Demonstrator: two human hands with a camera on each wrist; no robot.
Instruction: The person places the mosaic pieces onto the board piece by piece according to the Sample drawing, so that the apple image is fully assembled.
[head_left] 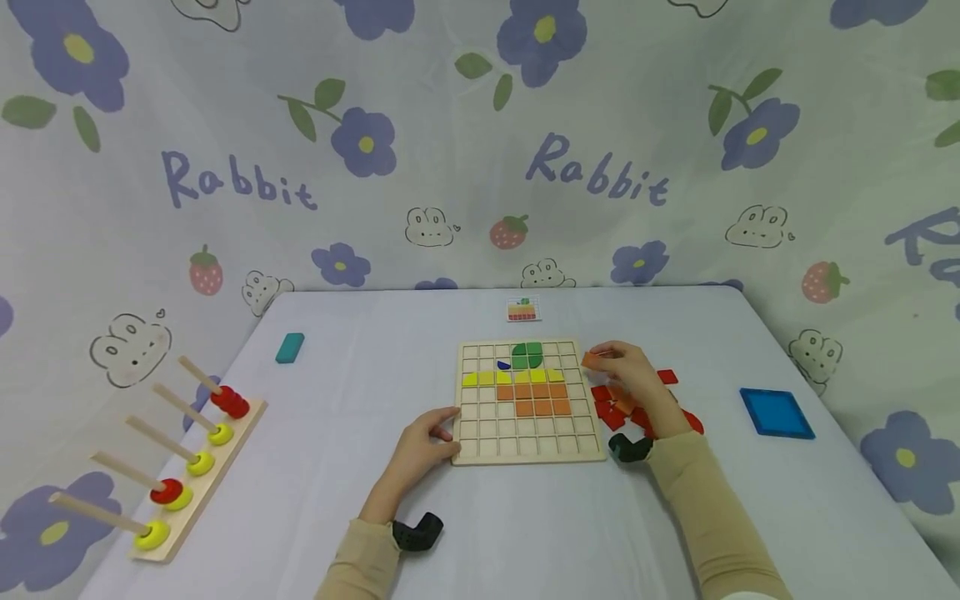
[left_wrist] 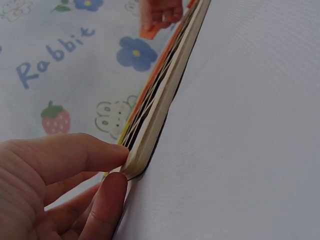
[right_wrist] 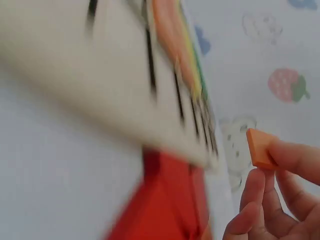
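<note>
A wooden grid board (head_left: pixel 487 433) lies flat, bearing green, blue, yellow and orange tiles in its upper and middle cells. My left hand (head_left: pixel 423 446) holds the board's left edge near the front corner; in the left wrist view, bent fingers (left_wrist: pixel 107 155) meet at that rim. Beyond the board's right edge, my right hand (head_left: pixel 630 371) pinches an orange tile (right_wrist: pixel 257 149) between thumb and fingers, raised over the table. Below that hand lies a pile of red tiles (head_left: pixel 611 417) with some orange ones (head_left: pixel 621 398), partly hidden by the hand and forearm.
Behind the board is a small picture card (head_left: pixel 523 308). A teal block (head_left: pixel 290 347) lies at the back left. Rings sit on a wooden peg stand (head_left: pixel 176 533) along the left side. To the far right lies a blue tray (head_left: pixel 777 412).
</note>
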